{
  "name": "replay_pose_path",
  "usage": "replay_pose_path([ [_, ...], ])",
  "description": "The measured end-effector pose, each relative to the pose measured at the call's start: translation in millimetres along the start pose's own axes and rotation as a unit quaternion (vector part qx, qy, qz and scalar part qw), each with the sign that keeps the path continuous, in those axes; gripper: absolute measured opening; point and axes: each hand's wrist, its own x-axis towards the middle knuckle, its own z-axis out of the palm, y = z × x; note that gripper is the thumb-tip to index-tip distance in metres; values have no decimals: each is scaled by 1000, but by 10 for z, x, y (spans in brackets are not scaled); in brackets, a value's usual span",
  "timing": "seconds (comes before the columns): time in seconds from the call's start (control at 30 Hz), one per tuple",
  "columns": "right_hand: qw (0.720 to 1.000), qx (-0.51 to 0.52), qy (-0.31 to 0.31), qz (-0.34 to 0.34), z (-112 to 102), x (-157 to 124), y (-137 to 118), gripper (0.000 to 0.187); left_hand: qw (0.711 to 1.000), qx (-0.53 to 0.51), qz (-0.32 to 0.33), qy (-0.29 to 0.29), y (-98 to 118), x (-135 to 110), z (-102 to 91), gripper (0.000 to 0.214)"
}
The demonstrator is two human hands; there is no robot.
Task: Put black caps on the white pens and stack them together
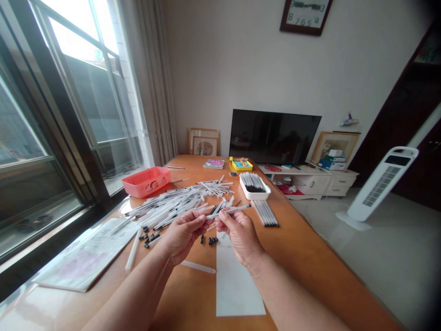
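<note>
Both hands are closed on one slim, pale pen (241, 208) with a dark tip at its right end. My left hand (186, 232) pinches its left end, and my right hand (241, 230) grips it near the middle. Beyond them spreads a loose pile of clear pen barrels (175, 202). Small black pen caps (212, 240) lie just under my hands, with more black caps (146, 238) to the left. A white sheet of paper (239, 289) lies below my right hand. Right of my hands, several pens (264, 213) are lined up side by side.
A white tub (257, 195) full of pens stands behind the lined-up pens. At the back left is a red plastic basket (146, 182). A booklet (89, 259) lies at the left edge. Farther back are a yellow box (242, 166) and a colourful book (213, 164).
</note>
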Motion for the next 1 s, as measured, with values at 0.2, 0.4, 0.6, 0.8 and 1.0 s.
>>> replay_pose_path([
  [0.2,1000,17,1,3,29,-27,21,31,1000,-3,2,12,3,-14,22,21],
  [0.4,1000,8,9,-6,59,-42,39,32,1000,1,0,27,-7,-29,38,23],
  [0.6,1000,-15,12,-14,76,-58,42,31,999,2,2,39,-11,-53,71,23],
  [0.8,1000,1,4,1,76,-56,29,33,999,10,7,38,-2,-69,89,25],
  [1.0,999,-3,2,35,29,-14,43,36,999,29,0,43,2,-33,71,26],
])
